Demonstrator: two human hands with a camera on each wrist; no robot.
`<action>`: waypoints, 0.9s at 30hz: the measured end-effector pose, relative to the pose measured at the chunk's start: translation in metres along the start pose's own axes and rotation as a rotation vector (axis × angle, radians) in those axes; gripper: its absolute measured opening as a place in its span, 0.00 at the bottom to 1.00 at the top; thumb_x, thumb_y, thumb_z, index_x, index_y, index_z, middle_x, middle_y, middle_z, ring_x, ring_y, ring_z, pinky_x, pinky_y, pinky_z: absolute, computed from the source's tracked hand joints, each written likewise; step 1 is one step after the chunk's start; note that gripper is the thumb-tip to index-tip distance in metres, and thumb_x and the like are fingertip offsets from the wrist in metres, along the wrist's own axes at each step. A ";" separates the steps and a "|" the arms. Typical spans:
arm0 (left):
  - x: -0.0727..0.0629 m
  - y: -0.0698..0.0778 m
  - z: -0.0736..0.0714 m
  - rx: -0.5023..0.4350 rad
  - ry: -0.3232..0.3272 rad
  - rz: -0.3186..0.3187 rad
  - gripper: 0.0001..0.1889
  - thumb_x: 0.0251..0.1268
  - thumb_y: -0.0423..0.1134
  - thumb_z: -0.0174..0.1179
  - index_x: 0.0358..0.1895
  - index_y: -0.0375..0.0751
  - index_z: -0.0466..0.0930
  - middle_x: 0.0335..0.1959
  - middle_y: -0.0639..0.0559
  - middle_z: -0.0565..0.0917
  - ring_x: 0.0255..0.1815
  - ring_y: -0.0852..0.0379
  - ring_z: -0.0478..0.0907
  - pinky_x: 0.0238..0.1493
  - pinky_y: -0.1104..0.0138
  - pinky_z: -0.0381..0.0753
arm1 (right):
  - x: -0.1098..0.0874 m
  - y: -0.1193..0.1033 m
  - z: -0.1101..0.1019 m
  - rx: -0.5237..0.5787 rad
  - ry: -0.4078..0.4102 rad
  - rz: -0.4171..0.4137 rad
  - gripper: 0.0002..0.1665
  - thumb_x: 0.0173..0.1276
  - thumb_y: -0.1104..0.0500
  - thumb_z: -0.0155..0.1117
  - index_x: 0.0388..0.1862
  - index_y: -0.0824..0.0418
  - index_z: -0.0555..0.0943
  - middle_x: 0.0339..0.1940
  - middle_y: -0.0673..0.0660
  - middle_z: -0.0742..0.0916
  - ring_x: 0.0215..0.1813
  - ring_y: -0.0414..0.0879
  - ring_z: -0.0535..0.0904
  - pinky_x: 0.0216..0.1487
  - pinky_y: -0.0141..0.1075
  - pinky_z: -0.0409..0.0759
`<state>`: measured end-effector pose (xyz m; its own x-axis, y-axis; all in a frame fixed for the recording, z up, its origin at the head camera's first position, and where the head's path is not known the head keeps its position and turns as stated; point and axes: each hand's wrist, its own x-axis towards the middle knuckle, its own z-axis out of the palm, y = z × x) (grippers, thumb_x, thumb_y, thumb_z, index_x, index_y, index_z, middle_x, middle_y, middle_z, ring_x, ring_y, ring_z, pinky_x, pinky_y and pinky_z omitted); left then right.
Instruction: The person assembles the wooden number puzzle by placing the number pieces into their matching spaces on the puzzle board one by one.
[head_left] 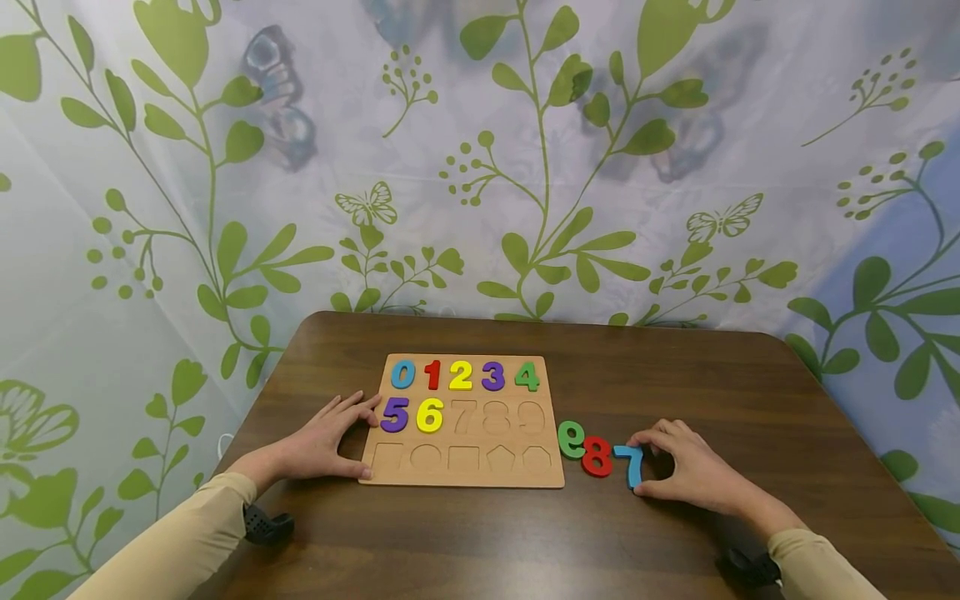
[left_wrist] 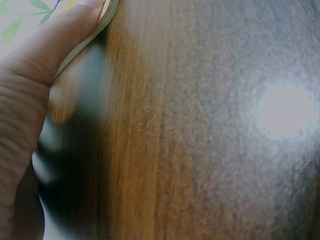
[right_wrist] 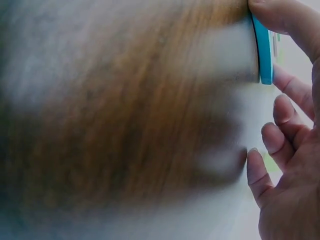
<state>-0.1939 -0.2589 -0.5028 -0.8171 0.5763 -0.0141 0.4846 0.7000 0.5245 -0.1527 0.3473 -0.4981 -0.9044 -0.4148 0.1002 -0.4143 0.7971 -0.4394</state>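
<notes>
I see the right hand (head_left: 686, 468) pinch a blue seven (head_left: 634, 469), partly hidden; the left hand (head_left: 318, 443), spread, touches the flat wooden board (head_left: 476, 439).

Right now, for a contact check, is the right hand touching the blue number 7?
Touching: the head view shows the right hand pinching the blue number 7 at its top and bottom ends.

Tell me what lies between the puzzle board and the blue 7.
The head view shows a green number piece and the red 8 between the puzzle board and blue 7.
</notes>
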 end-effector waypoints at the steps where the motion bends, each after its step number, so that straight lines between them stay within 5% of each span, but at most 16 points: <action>1: 0.000 0.000 0.000 -0.001 0.000 -0.002 0.35 0.50 0.69 0.73 0.56 0.55 0.72 0.81 0.49 0.59 0.82 0.35 0.44 0.77 0.37 0.34 | 0.001 0.000 0.000 -0.003 -0.004 0.000 0.34 0.51 0.30 0.79 0.54 0.40 0.81 0.39 0.41 0.74 0.45 0.41 0.65 0.43 0.42 0.65; 13: -0.001 -0.001 0.001 -0.007 0.004 0.007 0.35 0.51 0.68 0.73 0.56 0.55 0.72 0.81 0.49 0.59 0.82 0.34 0.44 0.76 0.36 0.35 | 0.018 -0.007 -0.013 0.006 -0.017 0.031 0.33 0.52 0.35 0.81 0.52 0.46 0.81 0.37 0.45 0.74 0.44 0.44 0.65 0.39 0.38 0.66; 27: 0.000 0.001 0.000 -0.002 0.004 0.003 0.35 0.51 0.68 0.72 0.56 0.55 0.72 0.81 0.47 0.60 0.82 0.34 0.45 0.76 0.35 0.35 | 0.077 -0.050 -0.012 0.004 0.006 -0.075 0.30 0.53 0.36 0.81 0.52 0.42 0.81 0.36 0.43 0.75 0.44 0.43 0.66 0.43 0.44 0.64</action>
<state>-0.1935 -0.2583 -0.5023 -0.8170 0.5766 -0.0089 0.4865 0.6975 0.5262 -0.2034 0.2808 -0.4582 -0.8715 -0.4705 0.1385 -0.4804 0.7622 -0.4338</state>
